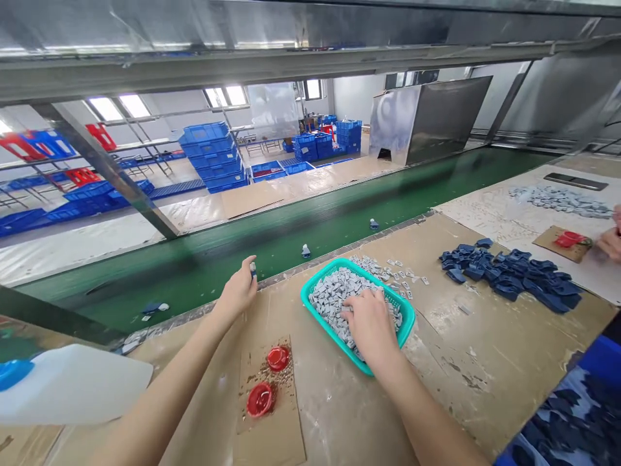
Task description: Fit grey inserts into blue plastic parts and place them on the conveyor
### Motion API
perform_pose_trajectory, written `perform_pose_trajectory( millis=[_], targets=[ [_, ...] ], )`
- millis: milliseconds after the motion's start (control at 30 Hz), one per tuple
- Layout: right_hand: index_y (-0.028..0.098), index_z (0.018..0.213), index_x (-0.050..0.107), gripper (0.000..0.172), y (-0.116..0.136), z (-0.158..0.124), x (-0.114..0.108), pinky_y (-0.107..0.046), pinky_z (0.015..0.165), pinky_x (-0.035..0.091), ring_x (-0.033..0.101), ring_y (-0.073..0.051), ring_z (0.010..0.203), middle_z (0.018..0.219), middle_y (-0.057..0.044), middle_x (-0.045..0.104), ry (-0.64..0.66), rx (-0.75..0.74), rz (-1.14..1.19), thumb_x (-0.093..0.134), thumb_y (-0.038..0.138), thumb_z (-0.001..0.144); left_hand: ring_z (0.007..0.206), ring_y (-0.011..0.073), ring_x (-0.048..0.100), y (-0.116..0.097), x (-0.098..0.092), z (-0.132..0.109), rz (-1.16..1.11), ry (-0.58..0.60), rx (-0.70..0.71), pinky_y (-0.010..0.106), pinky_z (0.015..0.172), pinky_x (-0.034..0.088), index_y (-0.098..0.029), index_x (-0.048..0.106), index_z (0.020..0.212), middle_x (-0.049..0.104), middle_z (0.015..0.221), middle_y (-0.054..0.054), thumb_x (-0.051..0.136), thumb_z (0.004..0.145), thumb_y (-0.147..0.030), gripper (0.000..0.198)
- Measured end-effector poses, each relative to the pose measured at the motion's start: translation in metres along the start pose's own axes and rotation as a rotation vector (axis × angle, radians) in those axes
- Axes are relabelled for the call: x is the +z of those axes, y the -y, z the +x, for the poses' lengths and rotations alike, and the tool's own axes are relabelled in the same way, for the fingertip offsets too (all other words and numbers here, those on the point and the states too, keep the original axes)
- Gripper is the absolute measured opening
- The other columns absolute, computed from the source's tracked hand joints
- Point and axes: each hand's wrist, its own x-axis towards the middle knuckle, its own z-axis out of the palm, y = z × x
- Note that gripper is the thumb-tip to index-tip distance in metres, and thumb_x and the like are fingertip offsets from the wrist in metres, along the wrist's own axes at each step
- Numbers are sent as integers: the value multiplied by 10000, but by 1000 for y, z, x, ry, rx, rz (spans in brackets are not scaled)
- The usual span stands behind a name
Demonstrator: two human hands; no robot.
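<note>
My left hand (237, 289) is raised at the edge of the green conveyor belt (194, 275), pinching a small blue-and-white piece (253, 270) between its fingers. My right hand (371, 325) rests in a teal plastic basket (369, 279), its fingers on a heap of small grey pieces (334, 296). Its palm hides part of the heap. More grey pieces (388, 272) lie loose on the bench beyond the basket. Two red round parts (278, 358) (260, 399) sit on a cardboard sheet (272, 440) below my left forearm.
Two small pieces (305, 251) (373, 224) stand on the belt. A white jug (72, 385) with a blue cap lies at lower left. Dark blue pieces (509, 275) cover the bench at right, near a co-worker's hand (610, 244). Blue crates (213, 155) stand beyond the belt.
</note>
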Motion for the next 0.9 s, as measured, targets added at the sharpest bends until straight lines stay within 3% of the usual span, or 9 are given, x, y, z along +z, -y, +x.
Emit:
perform_pose_trajectory(
  millis=[167, 300, 433, 500, 567, 667, 733, 800, 900],
  targets=[
    [202, 772, 690, 103, 4, -1, 2, -363, 657, 400, 500, -318, 907, 847, -135, 623, 19, 19, 14, 612, 142, 800, 1037, 347, 575, -1, 18, 43, 97, 20, 4, 443, 828, 429, -117, 449, 1268, 471, 1295, 242, 401, 799, -132, 472],
    [200, 788, 651, 157, 4, 0, 3, -363, 700, 419, 512, -290, 899, 834, -107, 632, 9, -33, 110, 540, 105, 846, 1145, 376, 483, -22, 31, 59, 147, -20, 1, 509, 900, 375, -103, 520, 1195, 486, 1266, 243, 400, 873, -228, 366],
    [189, 964, 646, 191, 11, -2, -3, -350, 741, 437, 544, -249, 885, 887, -83, 652, 25, -109, 353, 482, 123, 891, 1064, 282, 541, -52, 49, 78, 119, -12, 10, 468, 878, 431, -125, 548, 1146, 576, 1138, 153, 476, 887, -386, 375],
    [216, 1082, 633, 257, 17, -6, -7, -338, 772, 445, 561, -227, 899, 933, -71, 651, 48, -173, 494, 463, 138, 906, 1007, 229, 573, -63, 58, 85, 77, 8, 12, 447, 854, 466, -145, 552, 1140, 582, 1139, 103, 531, 871, -371, 352],
    [250, 1068, 651, 260, 23, -13, -9, -307, 788, 454, 580, -198, 905, 946, -44, 658, 112, -240, 661, 461, 163, 913, 997, 215, 582, -68, 61, 84, 16, 17, 12, 439, 843, 484, -150, 555, 1142, 575, 1162, 93, 554, 866, -335, 333],
    [240, 930, 680, 192, 31, -26, -7, -248, 685, 488, 617, -159, 796, 881, -10, 684, 274, -210, 908, 490, 241, 909, 1055, 238, 564, -63, 55, 65, -105, -9, -4, 453, 886, 466, -142, 545, 1175, 563, 1195, 116, 562, 861, -268, 338],
    [226, 910, 669, 186, 36, -33, -3, -226, 595, 488, 617, -146, 714, 831, -4, 685, 362, -151, 988, 489, 269, 906, 1101, 246, 548, -56, 41, 37, -198, -45, -28, 427, 927, 449, -137, 530, 1217, 553, 1222, 137, 550, 850, -197, 372],
    [221, 887, 664, 174, 42, -39, 2, -219, 590, 479, 609, -140, 710, 827, -4, 674, 395, -174, 984, 495, 260, 900, 1098, 230, 561, -49, 22, -2, -298, -83, -59, 365, 919, 468, -137, 507, 1255, 563, 1229, 141, 511, 850, -175, 407],
    [216, 828, 663, 141, 50, -43, 11, -228, 654, 465, 602, -143, 757, 832, -4, 663, 394, -231, 935, 533, 243, 877, 1029, 196, 615, -41, -6, -74, -451, -121, -111, 318, 871, 510, -145, 505, 1249, 622, 1184, 113, 474, 876, -275, 396]
  ],
)
